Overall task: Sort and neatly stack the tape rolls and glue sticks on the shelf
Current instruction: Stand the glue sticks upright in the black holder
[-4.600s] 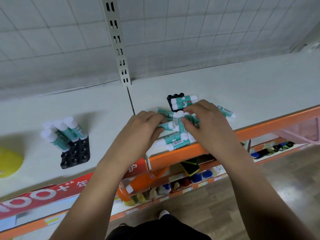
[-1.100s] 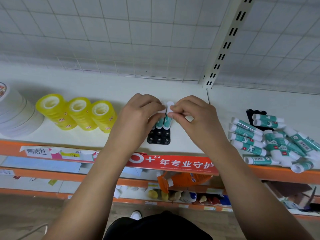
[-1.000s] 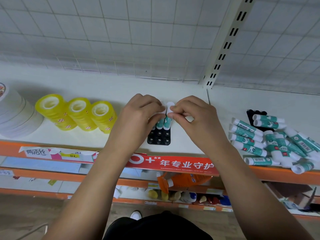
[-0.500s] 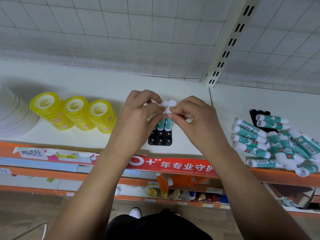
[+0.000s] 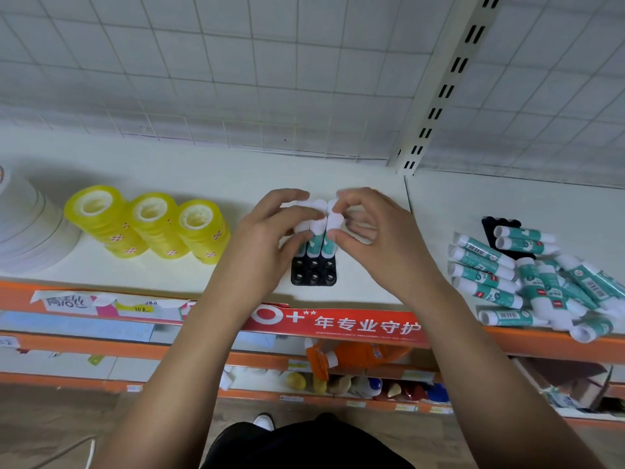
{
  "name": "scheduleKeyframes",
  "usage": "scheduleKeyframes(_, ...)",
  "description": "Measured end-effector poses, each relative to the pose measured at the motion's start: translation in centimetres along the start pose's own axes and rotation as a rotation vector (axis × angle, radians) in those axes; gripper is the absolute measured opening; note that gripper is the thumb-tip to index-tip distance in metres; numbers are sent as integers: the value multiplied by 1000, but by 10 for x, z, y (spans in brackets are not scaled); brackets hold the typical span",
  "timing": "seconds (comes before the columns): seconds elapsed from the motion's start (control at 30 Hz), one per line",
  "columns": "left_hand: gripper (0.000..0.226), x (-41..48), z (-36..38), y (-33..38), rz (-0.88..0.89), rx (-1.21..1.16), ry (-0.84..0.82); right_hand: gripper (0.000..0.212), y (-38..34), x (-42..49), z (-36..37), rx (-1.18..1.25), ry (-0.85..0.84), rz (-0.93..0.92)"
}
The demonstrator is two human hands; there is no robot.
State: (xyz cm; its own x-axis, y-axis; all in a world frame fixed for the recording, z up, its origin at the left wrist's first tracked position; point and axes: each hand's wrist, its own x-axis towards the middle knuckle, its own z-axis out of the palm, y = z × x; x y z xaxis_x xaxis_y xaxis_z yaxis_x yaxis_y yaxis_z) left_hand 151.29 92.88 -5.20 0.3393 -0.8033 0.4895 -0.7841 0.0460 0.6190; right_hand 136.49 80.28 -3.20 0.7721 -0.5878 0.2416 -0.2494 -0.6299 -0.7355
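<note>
White shelf (image 5: 236, 170), wire grid behind: your left hand (image 5: 267, 245) curls round the upright glue sticks (image 5: 318, 243), and your right hand (image 5: 382, 242) pinches the white cap of the rightmost one. They stand in the far row of a black tray (image 5: 314, 274) directly under your grip. Yellow tape rolls (image 5: 148, 228) sit to its left; loose glue sticks (image 5: 527, 282) lie heaped well to its right.

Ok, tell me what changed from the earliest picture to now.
Both hands left the loose pile of glue sticks and moved to the black tray, where left hand and right hand now pinch the caps of upright glue sticks standing in it. Over the last second, the yellow tape rolls and the pile stayed put.
</note>
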Motion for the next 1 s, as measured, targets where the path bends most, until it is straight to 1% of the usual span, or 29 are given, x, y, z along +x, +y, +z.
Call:
scheduleKeyframes(0.1,26,3,4,-1,32,73,37,17,-1,1,3,-44,28,-19)
scheduleKeyframes(0.2,27,8,7,-1,32,86,49,14,3,4,7,-72,65,-37)
scheduleKeyframes(0.33,28,14,9,-6,-16,62,45,15,9,6,11,-19,74,8)
scheduleKeyframes(0.4,31,14,7,-8,-54,-11,46,20,10,5,12,49,58,52)
scheduleKeyframes(0.47,40,13,5,-9,-103,-78,47,34,9,5,11,64,51,81)
scheduleKeyframes(0.53,43,13,3,-11,-105,-75,33,44,9,5,12,65,45,102)
scheduleKeyframes(0.67,36,12,6,-14,-80,-6,15,42,10,4,16,22,41,87)
scheduleKeyframes(0.83,32,10,9,-11,-78,17,29,42,11,2,20,49,72,86)
scheduleKeyframes(0.93,38,10,5,-6,-87,71,-24,47,6,3,16,27,56,93)
scheduleKeyframes(1.0,50,9,1,0,-99,174,-87,58,3,1,12,-54,19,101)
